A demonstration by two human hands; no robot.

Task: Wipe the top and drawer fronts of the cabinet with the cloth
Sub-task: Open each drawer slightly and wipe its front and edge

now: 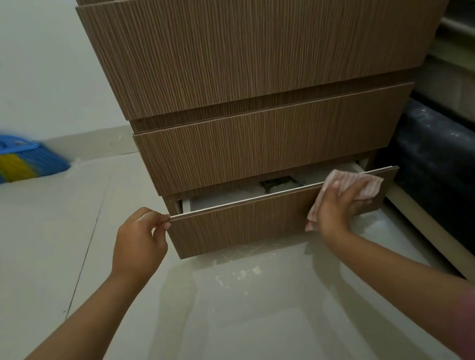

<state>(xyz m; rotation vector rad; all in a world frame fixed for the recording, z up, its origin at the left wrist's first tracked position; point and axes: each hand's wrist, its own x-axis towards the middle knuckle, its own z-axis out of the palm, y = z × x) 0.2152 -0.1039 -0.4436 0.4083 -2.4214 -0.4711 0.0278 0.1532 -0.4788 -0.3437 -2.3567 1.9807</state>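
Note:
A brown wood-grain cabinet [255, 46] fills the upper middle of the head view, its top out of sight. Its bottom drawer [243, 222] stands pulled out a little, showing pale contents inside. My left hand [137, 242] pinches the top left corner of that drawer front. My right hand [340, 207] presses a pink striped cloth [342, 182] flat against the right end of the same drawer front, the cloth's upper edge folding over the drawer's rim. Two higher drawer fronts above are pushed in.
A blue and yellow broom [12, 159] leans on the white wall at the left. A dark mattress or bed edge [457, 163] runs along the right of the cabinet. Pale floor tiles [236, 320] spread below, with whitish dust specks near the drawer.

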